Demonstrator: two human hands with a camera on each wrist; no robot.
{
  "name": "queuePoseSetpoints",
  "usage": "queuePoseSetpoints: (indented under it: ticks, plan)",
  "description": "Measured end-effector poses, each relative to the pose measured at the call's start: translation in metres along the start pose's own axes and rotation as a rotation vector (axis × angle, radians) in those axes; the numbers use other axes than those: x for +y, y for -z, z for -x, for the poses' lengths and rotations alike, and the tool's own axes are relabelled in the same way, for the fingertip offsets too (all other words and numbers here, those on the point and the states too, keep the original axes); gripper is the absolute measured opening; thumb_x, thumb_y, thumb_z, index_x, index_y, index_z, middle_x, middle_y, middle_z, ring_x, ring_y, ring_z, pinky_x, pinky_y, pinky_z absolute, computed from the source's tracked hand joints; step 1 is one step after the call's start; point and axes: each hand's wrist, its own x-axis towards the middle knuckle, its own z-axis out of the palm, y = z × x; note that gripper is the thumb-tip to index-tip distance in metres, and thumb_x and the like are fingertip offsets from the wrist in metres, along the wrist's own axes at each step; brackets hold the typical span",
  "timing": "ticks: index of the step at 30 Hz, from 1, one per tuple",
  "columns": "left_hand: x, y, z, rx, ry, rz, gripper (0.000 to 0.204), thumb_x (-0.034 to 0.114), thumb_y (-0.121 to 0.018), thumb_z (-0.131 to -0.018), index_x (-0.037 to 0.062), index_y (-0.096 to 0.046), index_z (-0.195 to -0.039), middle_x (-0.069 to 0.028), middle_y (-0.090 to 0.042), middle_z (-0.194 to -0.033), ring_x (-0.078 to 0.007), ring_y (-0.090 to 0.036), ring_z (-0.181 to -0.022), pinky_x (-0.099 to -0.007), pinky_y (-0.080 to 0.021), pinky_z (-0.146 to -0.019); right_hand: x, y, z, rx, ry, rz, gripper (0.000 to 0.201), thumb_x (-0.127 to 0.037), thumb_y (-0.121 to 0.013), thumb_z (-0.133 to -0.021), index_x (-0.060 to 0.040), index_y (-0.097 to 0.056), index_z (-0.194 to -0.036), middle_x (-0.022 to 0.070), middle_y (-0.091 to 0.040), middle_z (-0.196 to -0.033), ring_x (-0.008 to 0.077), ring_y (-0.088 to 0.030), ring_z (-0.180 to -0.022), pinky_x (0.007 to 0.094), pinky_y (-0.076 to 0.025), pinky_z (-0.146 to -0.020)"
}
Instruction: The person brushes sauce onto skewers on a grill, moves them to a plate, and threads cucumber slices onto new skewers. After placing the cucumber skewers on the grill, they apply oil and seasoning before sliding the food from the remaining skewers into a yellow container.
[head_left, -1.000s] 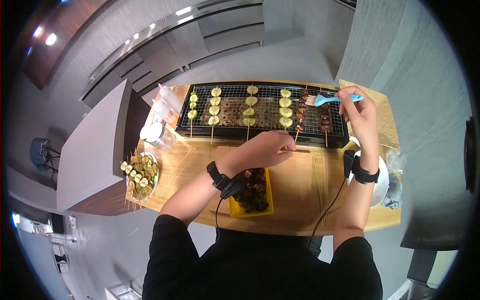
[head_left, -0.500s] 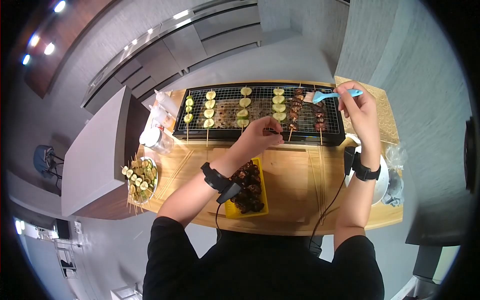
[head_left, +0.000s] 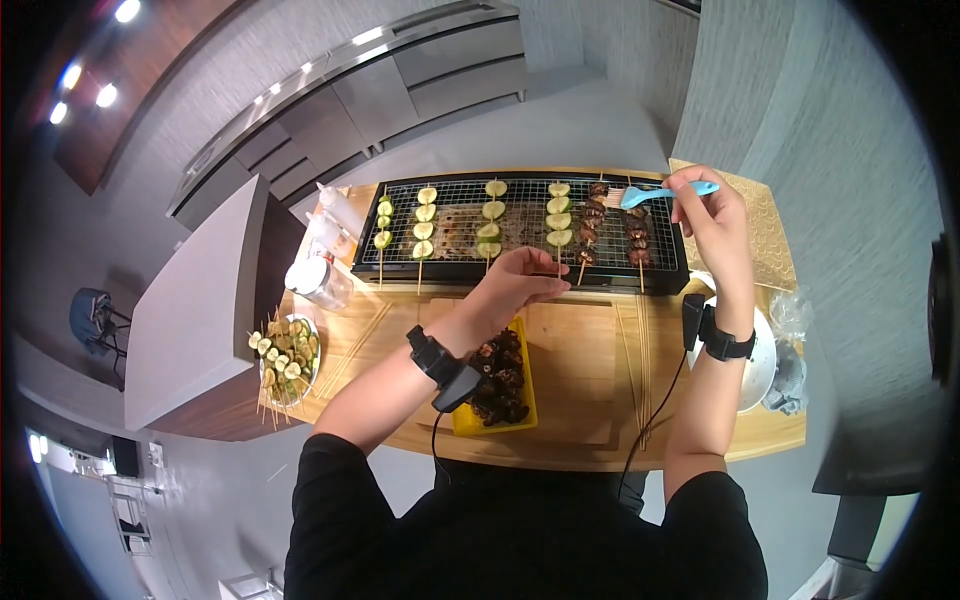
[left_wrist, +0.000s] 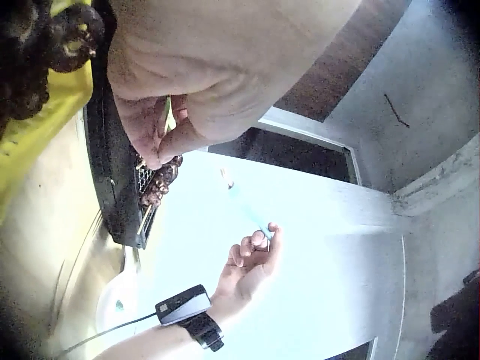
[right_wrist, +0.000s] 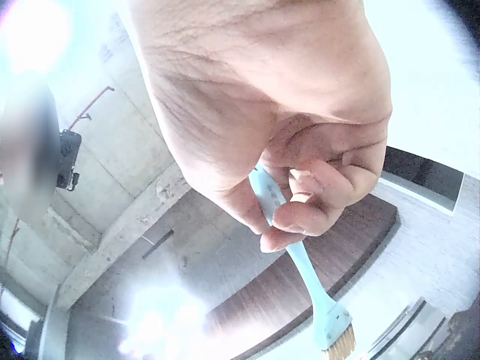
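My left hand pinches the bare stick end of a zucchini skewer at the front edge of the black grill. In the left wrist view, the stick's tip pokes out below the fingertips. My right hand grips a light blue basting brush by its handle, over the grill's right side. Its bristles are right at the upper part of a skewer of dark brown pieces. Another dark skewer lies to the right, and several zucchini skewers lie to the left.
A yellow tray of dark chunks sits under my left forearm on a wooden board. Loose sticks lie right of it. A plate of skewers, a jar and squeeze bottles stand left; a white bowl stands right.
My left hand has moved from the stick of the dark skewer leftward to the zucchini skewer's stick and closed on it. The brush has stayed near the top of the dark skewer.
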Motion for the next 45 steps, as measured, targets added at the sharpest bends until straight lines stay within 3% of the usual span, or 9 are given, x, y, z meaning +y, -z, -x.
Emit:
queuePoseSetpoints:
  ticks: [14, 23, 29, 35, 41, 45]
  plan:
    - [-0.005, 0.012, 0.004, -0.001, -0.058, -0.165, 0.026, -0.004, -0.071, -0.094, 0.0059, -0.052, -0.108, -0.0099, -0.063, -0.121, -0.0180, -0.067, -0.110, -0.0311, -0.058, -0.100, 0.010, -0.004, -0.004, -0.018, 0.012, 0.031, 0.015, -0.017, -0.064, -0.103, -0.0043, -0.072, -0.100, -0.0034, -0.061, -0.069, 0.0023, -0.049, -0.059, 0.0217, -0.037, -0.054]
    - [0.021, 0.002, 0.022, -0.114, 0.144, -0.344, 0.032, 0.021, -0.070, -0.102, 0.0029, -0.056, -0.125, -0.0088, -0.068, -0.122, -0.0153, -0.069, -0.108, -0.0296, -0.057, -0.100, 0.012, -0.002, -0.003, -0.099, -0.029, 0.084, 0.014, -0.017, -0.066, -0.102, -0.0036, -0.070, -0.099, -0.0036, -0.060, -0.068, 0.0025, -0.050, -0.061, 0.0226, -0.036, -0.056]
    - [0.035, 0.006, 0.013, -0.259, 0.143, -0.748, 0.032, 0.030, -0.067, -0.104, -0.0004, -0.066, -0.115, -0.0078, -0.073, -0.112, -0.0150, -0.071, -0.099, -0.0282, -0.057, -0.090, 0.015, -0.012, -0.001, -0.198, -0.042, 0.049, 0.016, -0.018, -0.067, -0.102, -0.0032, -0.069, -0.097, -0.0041, -0.059, -0.067, 0.0027, -0.052, -0.061, 0.0228, -0.039, -0.056]
    - [0.030, -0.019, 0.014, -0.331, 0.050, -0.728, 0.039, 0.034, -0.065, -0.104, -0.0008, -0.067, -0.121, -0.0060, -0.072, -0.107, -0.0152, -0.071, -0.099, -0.0291, -0.057, -0.087, 0.018, -0.017, -0.004, -0.352, -0.144, 0.064, 0.016, -0.018, -0.064, -0.105, -0.0047, -0.068, -0.097, -0.0047, -0.059, -0.068, 0.0018, -0.051, -0.061, 0.0204, -0.037, -0.055]
    - [0.024, -0.030, 0.010, -0.277, 0.077, -0.558, 0.047, 0.031, -0.068, -0.101, -0.0042, -0.060, -0.130, -0.0110, -0.068, -0.115, -0.0180, -0.073, -0.095, -0.0291, -0.059, -0.083, 0.034, -0.021, -0.012, -0.276, -0.089, -0.028, 0.018, -0.021, -0.065, -0.104, -0.0050, -0.067, -0.095, -0.0046, -0.059, -0.064, 0.0017, -0.049, -0.057, 0.0224, -0.036, -0.050]
    - [0.023, -0.031, 0.005, -0.265, 0.131, -0.527, 0.054, 0.031, -0.068, -0.101, -0.0050, -0.054, -0.139, -0.0126, -0.065, -0.124, -0.0196, -0.073, -0.098, -0.0299, -0.060, -0.085, 0.045, -0.025, -0.014, -0.281, -0.113, 0.059, 0.019, -0.022, -0.065, -0.104, -0.0044, -0.068, -0.097, -0.0043, -0.059, -0.065, 0.0022, -0.049, -0.057, 0.0228, -0.035, -0.051]
